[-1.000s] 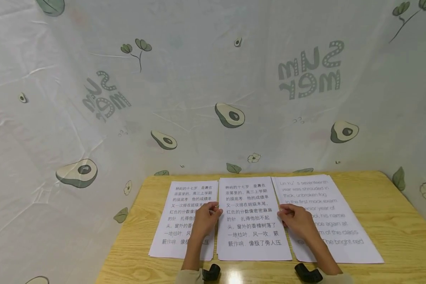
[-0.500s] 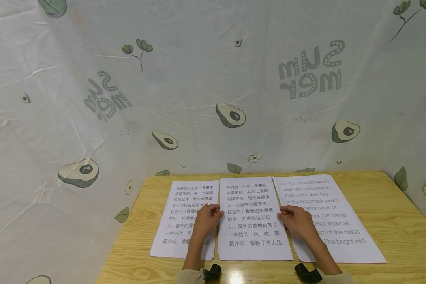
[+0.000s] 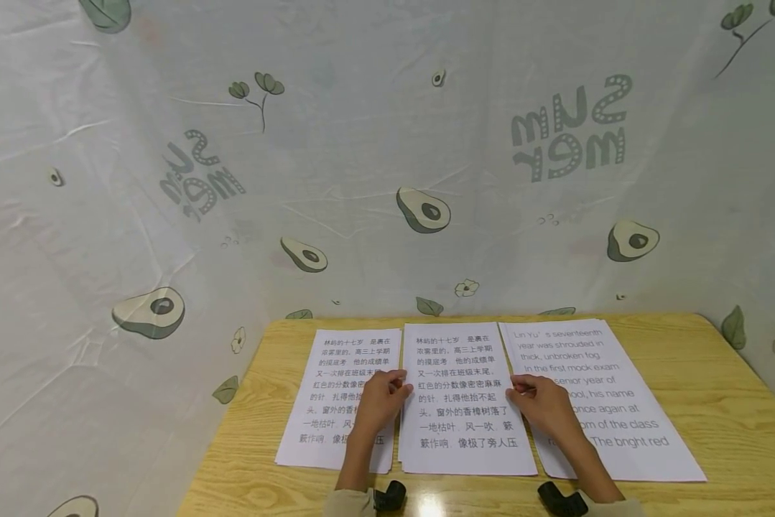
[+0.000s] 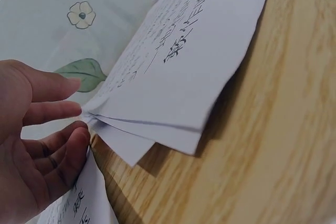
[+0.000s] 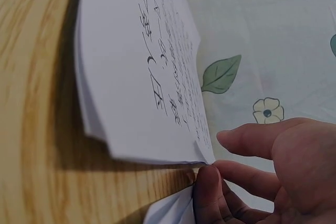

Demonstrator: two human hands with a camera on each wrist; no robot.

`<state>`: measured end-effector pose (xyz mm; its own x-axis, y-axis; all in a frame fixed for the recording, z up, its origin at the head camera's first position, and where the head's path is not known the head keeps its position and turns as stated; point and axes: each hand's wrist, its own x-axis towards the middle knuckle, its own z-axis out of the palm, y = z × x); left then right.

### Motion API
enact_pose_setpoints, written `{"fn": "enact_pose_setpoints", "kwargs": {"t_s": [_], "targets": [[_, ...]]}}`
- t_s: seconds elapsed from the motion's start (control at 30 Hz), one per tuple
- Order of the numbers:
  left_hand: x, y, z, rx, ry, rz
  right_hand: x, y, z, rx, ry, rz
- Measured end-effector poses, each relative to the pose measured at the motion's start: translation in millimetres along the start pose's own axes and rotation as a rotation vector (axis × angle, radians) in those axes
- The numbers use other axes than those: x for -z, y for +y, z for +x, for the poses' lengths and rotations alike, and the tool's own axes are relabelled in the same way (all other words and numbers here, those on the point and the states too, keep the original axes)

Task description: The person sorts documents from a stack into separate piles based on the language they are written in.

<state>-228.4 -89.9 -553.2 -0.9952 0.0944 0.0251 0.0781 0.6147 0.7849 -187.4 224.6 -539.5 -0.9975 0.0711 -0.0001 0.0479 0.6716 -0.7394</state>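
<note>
A middle stack of printed white paper (image 3: 458, 431) lies on the wooden table between my two hands. My left hand (image 3: 376, 403) reaches over the left stack of paper (image 3: 303, 452) to the middle stack's left edge. In the left wrist view, its fingertips meet the side of the sheets (image 4: 205, 87), with the thumb apart from them; lower corners are fanned. My right hand (image 3: 544, 408), over the right stack of paper (image 3: 659, 467), touches the opposite edge. The right wrist view shows a fingertip (image 5: 208, 179) right at the sheets' edge (image 5: 157, 159) and the thumb raised off the paper.
The pale yellow wooden table (image 3: 717, 388) extends right of the stacks and in front of them. Behind it hangs a white curtain (image 3: 361, 143) with avocado and leaf prints. Dark wrist devices (image 3: 389, 495) sit near both sleeves.
The head view has shifted slightly, so the whole scene sits a little farther right. Both hands stay at the sides of the middle stack, with almost no movement.
</note>
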Motion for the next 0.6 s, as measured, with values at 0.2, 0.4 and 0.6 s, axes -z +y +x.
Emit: {"fn": "enact_pose_setpoints", "kwargs": {"t_s": [0.2, 0.4, 0.6], "targets": [[1.1, 3.5, -1.6, 0.012, 0.004, -0.005, 0.2, 1.7, 1.4, -0.002, -0.013, 0.009], [2.2, 6.2, -3.1, 0.021, 0.009, -0.032, 1.2, 0.8, 0.5, -0.003, -0.008, 0.035], [1.2, 9.3, -2.7, 0.005, 0.025, -0.111, 1.1, -1.6, 1.4, 0.007, -0.003, 0.066]]}}
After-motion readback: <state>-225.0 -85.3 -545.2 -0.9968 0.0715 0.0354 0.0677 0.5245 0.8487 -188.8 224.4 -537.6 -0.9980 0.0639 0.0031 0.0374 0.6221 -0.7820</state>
